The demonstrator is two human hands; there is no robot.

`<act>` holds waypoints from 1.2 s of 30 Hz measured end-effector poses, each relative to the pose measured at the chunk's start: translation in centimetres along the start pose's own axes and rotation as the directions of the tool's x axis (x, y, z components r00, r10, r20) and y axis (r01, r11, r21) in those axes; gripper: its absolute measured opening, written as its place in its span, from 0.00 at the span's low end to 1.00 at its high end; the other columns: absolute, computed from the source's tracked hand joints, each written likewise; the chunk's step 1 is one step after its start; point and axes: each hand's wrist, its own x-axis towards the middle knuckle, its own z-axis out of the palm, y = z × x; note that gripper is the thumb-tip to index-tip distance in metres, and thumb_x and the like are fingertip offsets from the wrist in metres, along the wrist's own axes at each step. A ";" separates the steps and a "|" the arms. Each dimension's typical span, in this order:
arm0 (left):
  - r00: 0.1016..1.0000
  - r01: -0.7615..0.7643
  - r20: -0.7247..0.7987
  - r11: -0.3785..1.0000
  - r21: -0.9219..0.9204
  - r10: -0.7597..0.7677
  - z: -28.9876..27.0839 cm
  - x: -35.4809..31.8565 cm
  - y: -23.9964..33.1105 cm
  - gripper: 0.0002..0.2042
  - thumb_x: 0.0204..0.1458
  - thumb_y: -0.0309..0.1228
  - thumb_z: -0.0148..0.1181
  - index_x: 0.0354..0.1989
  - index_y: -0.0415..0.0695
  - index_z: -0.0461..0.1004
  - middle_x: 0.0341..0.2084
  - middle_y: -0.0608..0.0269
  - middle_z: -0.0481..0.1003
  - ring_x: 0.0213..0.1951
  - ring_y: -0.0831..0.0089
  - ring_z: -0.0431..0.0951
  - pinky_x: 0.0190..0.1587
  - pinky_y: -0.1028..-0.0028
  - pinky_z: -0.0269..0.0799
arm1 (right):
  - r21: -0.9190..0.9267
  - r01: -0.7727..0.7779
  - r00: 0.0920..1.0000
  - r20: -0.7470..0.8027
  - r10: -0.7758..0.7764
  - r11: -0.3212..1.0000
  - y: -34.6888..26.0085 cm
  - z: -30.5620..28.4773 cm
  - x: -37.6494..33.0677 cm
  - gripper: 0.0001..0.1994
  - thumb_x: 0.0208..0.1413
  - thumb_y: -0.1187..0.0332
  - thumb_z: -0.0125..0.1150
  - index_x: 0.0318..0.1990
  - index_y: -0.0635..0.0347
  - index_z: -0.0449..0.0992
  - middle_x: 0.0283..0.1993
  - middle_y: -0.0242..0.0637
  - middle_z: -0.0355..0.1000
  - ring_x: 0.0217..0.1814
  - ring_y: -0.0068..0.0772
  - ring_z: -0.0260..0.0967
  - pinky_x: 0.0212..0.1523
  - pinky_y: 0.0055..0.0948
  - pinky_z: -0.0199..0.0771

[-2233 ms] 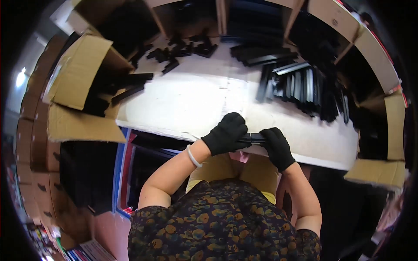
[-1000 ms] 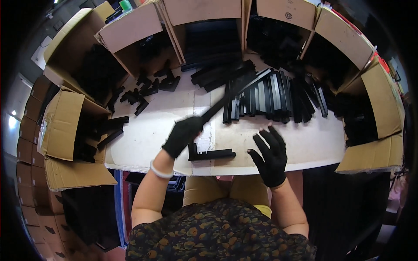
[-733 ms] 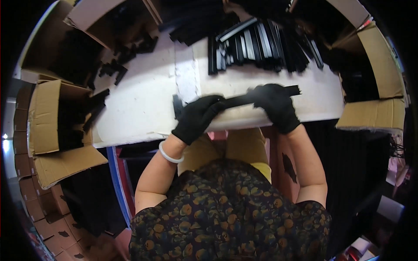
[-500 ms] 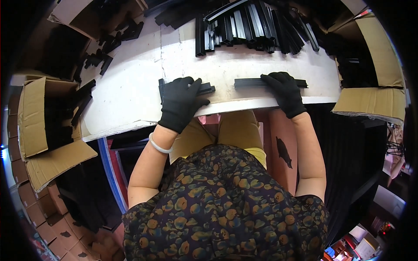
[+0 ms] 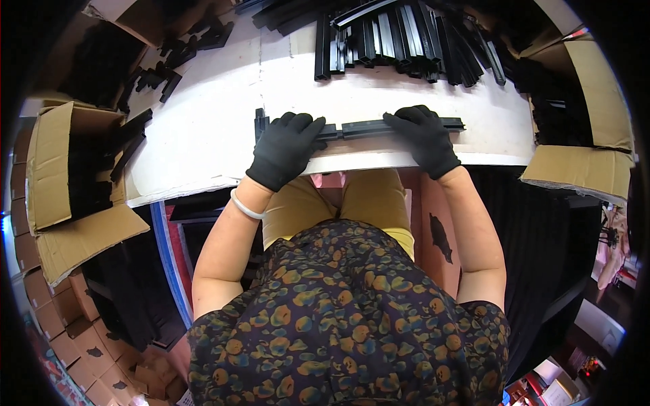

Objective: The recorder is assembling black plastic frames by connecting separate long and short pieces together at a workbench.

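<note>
Both my hands wear black gloves and rest on the near edge of a white table. My left hand presses down on a short black L-shaped piece with its fingers over it. My right hand lies on a long black strip that runs left to right along the table edge. The strip's left end meets the short piece between my hands. A white bracelet circles my left wrist.
A pile of long black strips lies at the far side of the table. Small black parts are scattered at the far left. Open cardboard boxes with black parts stand at the left and right.
My hands have come closer together along the table edge, bringing the long strip's end up against the short piece. The view has tilted down toward my lap.
</note>
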 end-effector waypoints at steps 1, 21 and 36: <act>1.000 0.003 -0.004 1.000 0.000 -0.003 0.1 0.0 -0.4 0.17 0.44 0.32 0.64 0.44 0.44 0.75 0.33 0.58 0.74 0.36 0.59 0.74 0.38 0.64 0.72 | -0.002 0.005 1.000 0.003 -0.005 1.000 0.0 0.2 0.1 0.17 0.44 0.73 0.63 0.45 0.54 0.78 0.39 0.36 0.73 0.42 0.40 0.70 0.43 0.37 0.71; 0.999 0.027 -0.047 0.998 0.054 -0.024 -0.5 -0.9 -0.4 0.22 0.40 0.37 0.67 0.46 0.44 0.75 0.28 0.57 0.70 0.33 0.59 0.71 0.35 0.63 0.68 | -0.083 -0.002 1.000 -0.014 0.000 0.997 -4.0 4.6 1.1 0.15 0.45 0.65 0.60 0.42 0.53 0.76 0.35 0.34 0.72 0.39 0.39 0.70 0.36 0.39 0.70; 0.994 0.094 -0.063 0.992 0.081 -0.089 -0.1 0.5 1.9 0.19 0.44 0.37 0.65 0.45 0.45 0.77 0.28 0.60 0.70 0.33 0.60 0.72 0.36 0.64 0.68 | -0.113 -0.653 0.630 -0.630 0.454 0.749 25.1 -7.0 3.9 0.13 0.55 0.66 0.53 0.44 0.58 0.78 0.40 0.47 0.75 0.44 0.50 0.72 0.46 0.42 0.71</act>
